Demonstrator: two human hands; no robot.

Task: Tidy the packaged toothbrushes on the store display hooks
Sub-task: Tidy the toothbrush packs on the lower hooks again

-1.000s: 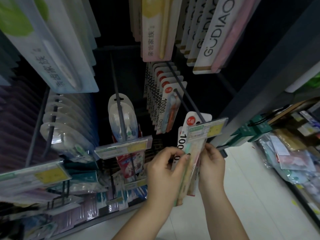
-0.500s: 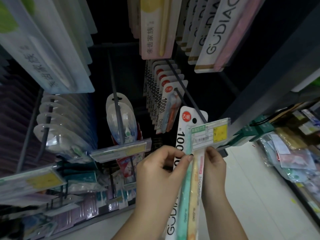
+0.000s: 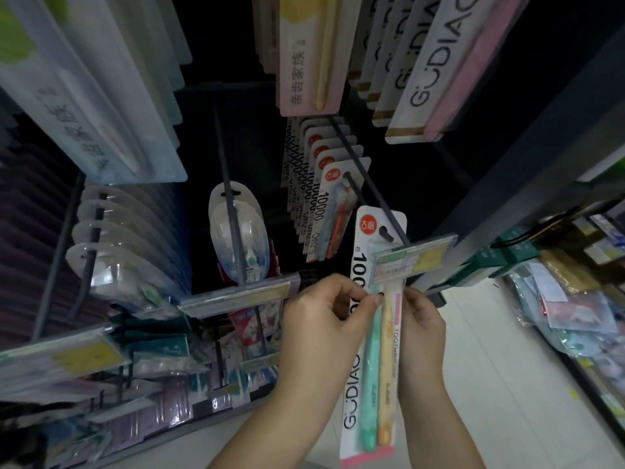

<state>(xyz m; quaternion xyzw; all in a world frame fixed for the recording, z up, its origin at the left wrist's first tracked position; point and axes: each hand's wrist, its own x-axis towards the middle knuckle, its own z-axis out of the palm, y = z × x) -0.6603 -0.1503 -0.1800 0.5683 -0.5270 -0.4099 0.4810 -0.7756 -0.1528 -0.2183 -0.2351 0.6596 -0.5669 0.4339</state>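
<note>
A long white GUDIAO toothbrush pack (image 3: 372, 384) with a green and a yellow brush hangs by its top hole on the front end of a dark display hook (image 3: 368, 194), just behind the price tag (image 3: 412, 258). My left hand (image 3: 324, 319) pinches the pack's left edge near its upper part. On the pack's right side my right hand (image 3: 422, 326) holds it from behind. Several matching packs (image 3: 324, 198) hang further back on the same hook.
A clear blister pack (image 3: 240, 238) hangs on the middle hook, and a row of clear packs (image 3: 111, 245) on the left hook. Larger packs (image 3: 422, 69) hang overhead. Bagged goods (image 3: 575, 316) fill a shelf at right, over pale floor tiles (image 3: 507, 384).
The pack in my hands has risen and its hole has gone onto the hook's front end behind the price tag. It now hangs long and straight; both hands stay on it.
</note>
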